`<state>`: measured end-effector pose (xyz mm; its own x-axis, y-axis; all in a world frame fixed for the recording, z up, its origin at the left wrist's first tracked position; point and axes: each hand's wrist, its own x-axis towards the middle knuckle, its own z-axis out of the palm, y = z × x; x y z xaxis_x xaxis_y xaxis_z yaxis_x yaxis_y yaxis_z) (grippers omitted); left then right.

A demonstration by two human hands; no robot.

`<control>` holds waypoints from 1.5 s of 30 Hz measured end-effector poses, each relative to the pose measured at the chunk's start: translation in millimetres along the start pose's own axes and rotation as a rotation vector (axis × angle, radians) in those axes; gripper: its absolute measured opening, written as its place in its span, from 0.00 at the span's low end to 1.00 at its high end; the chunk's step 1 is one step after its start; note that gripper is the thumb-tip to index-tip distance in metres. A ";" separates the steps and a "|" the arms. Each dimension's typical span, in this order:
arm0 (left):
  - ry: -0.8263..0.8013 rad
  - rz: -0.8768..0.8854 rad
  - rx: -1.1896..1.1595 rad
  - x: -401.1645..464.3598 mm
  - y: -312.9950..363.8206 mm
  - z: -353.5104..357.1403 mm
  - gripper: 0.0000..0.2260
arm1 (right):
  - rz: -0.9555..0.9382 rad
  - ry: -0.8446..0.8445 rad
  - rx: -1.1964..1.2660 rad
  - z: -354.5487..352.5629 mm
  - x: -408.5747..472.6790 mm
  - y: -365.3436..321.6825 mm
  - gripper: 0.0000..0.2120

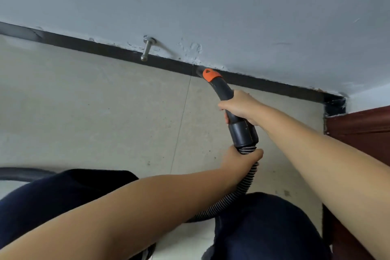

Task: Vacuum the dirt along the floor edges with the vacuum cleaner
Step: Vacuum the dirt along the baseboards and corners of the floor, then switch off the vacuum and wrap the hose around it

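Observation:
The vacuum cleaner's black curved handle (223,91) ends in an orange collar (211,74), and its tip touches the black baseboard (105,48) where the beige tiled floor (95,112) meets the grey wall. My right hand (240,105) grips the handle's middle. Below it, my left hand (242,159) holds the ribbed hose (247,181) just under the black cuff (244,133). The hose runs down between my knees. Small dark specks of dirt lie on the tiles near the edge.
A metal door stopper (146,49) sticks out of the wall left of the nozzle. A dark red door frame (363,129) stands at the right, beside the corner. More black hose (23,173) lies at the left. My dark trouser knees fill the bottom.

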<state>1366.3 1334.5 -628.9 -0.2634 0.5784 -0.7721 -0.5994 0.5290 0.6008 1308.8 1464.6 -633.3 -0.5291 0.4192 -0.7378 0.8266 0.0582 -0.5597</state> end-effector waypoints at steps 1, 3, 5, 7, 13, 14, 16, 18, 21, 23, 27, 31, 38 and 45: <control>0.027 0.009 0.027 -16.0 13.6 -5.3 0.06 | -0.024 0.001 0.011 -1.3 -15.6 -20.1 0.08; 0.069 0.023 0.042 -51.4 42.2 -15.1 0.06 | -0.059 -0.006 0.035 -5.1 -48.5 -59.4 0.10; 0.108 0.032 0.023 -91.9 69.6 -23.1 0.06 | -0.087 -0.023 0.034 -7.7 -83.9 -99.6 0.12; 0.140 0.040 0.012 -134.5 94.6 -29.7 0.07 | -0.119 -0.043 0.031 -8.8 -122.3 -138.1 0.15; 0.258 0.082 -0.011 -260.8 172.6 -50.2 0.08 | -0.243 -0.070 0.009 -12.9 -241.5 -259.7 0.13; 0.273 0.106 -0.022 -280.8 184.6 -54.1 0.08 | -0.277 -0.078 -0.001 -12.7 -259.5 -279.5 0.13; 0.298 0.161 -0.047 -317.8 205.3 -61.9 0.08 | -0.353 -0.094 -0.015 -11.8 -293.6 -313.6 0.12; 0.312 0.222 -0.058 -352.3 221.4 -69.3 0.08 | -0.429 -0.122 -0.016 -8.3 -325.0 -341.9 0.11; 0.387 0.269 -0.048 -398.4 230.9 -77.0 0.10 | -0.495 -0.197 -0.016 3.1 -368.8 -373.0 0.12; 0.452 0.296 -0.083 -429.0 233.8 -84.3 0.10 | -0.534 -0.250 -0.038 15.7 -397.8 -393.9 0.13; 0.575 0.361 -0.110 -492.2 231.9 -119.4 0.10 | -0.625 -0.337 -0.042 60.0 -456.4 -436.3 0.11; 0.684 0.417 -0.167 -552.3 221.5 -177.0 0.09 | -0.700 -0.454 -0.035 128.9 -502.0 -485.5 0.10; 0.938 0.525 -0.347 -675.6 183.7 -320.4 0.07 | -0.815 -0.635 -0.033 300.7 -590.8 -580.8 0.11; 1.169 0.638 -0.352 -788.8 179.3 -444.4 0.10 | -0.915 -0.719 0.112 425.3 -662.3 -675.8 0.09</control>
<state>1130.7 697.2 -4.2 -0.9337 -0.2874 -0.2137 -0.2474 0.0862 0.9651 1019.1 762.4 73.2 -0.9348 -0.3490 -0.0661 0.0788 -0.0225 -0.9966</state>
